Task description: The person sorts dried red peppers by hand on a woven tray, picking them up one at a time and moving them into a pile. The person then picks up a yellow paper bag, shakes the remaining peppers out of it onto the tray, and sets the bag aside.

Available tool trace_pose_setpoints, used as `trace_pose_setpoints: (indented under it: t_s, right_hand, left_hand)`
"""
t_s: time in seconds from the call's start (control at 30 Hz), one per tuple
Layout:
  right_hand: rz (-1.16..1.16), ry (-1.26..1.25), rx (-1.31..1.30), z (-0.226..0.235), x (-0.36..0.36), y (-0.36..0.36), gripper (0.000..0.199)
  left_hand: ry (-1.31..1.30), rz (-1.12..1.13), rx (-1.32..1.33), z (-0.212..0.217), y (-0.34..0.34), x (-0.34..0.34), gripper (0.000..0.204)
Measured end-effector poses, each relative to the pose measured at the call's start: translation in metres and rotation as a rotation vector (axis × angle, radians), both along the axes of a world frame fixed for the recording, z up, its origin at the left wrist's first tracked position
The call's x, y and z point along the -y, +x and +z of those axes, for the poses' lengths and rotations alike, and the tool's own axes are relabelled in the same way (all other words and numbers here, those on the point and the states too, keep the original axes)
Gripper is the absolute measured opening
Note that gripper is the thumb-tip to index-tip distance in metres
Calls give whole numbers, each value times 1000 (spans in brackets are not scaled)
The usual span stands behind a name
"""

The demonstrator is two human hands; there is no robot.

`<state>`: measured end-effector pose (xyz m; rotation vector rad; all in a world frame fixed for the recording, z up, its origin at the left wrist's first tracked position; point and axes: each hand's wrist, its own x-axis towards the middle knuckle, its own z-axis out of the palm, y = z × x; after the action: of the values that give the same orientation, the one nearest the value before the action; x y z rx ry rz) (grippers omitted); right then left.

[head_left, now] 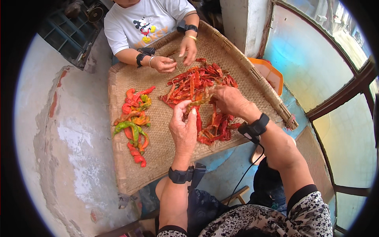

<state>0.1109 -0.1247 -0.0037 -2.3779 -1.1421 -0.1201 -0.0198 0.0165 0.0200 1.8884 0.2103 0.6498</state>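
Chilli strip (199, 102) — dried, yellowish — pinched between left hand (182, 128) and right hand (228, 100) fingers over woven tray (166, 150).

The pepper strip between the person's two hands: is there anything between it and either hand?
Nothing visible. The left hand pinches one end of the pepper strip and the right hand holds the other end, above the red pepper pile on the woven tray.

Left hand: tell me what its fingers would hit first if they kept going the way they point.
The left hand points up the tray; its fingers would probably meet the red dried chili pile first, though depth is unclear.
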Motion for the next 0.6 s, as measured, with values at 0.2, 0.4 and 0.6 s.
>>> trace_pose_setpoints:
  t_s: [0.2, 0.4, 0.6]
  right_hand:
    - [-5, 377, -345, 20, 42, 9, 10]
    - [36, 417, -173, 22, 66, 7, 15]
    - [-8, 505, -334, 32, 76, 9, 10]
  left_hand:
    - [16, -21, -46, -11, 5, 2, 25]
    - [97, -107, -134, -15, 14, 20, 25]
    - [158, -209, -152, -21, 18, 32, 24]
